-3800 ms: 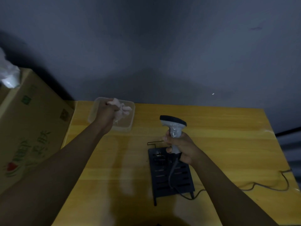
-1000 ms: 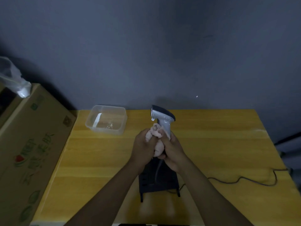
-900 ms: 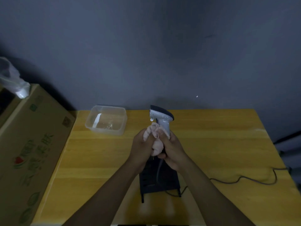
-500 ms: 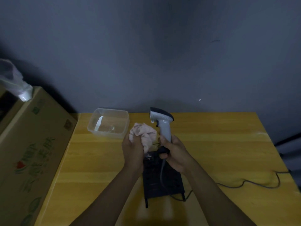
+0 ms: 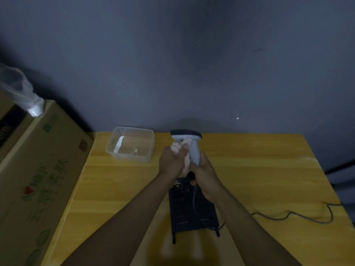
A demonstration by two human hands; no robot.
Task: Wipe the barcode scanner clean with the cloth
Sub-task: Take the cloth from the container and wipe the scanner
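The grey barcode scanner (image 5: 194, 148) with a dark head stands upright above the table's middle, its cable trailing down. My right hand (image 5: 204, 170) grips the lower part of its handle. A crumpled pale pink cloth (image 5: 182, 148) is bunched in my left hand (image 5: 171, 162) and pressed against the scanner's left side, just under the head. The lower handle is hidden by my fingers.
A black slotted stand (image 5: 192, 214) lies on the yellow wooden table (image 5: 259, 179) under my wrists. A clear plastic tub (image 5: 131, 144) holding water sits at the back left. A large cardboard box (image 5: 36, 179) borders the table's left edge. A cable (image 5: 292, 215) runs right.
Half a second ago the cloth was held apart from the scanner, to its left. My left hand has brought it back against the scanner below the head.
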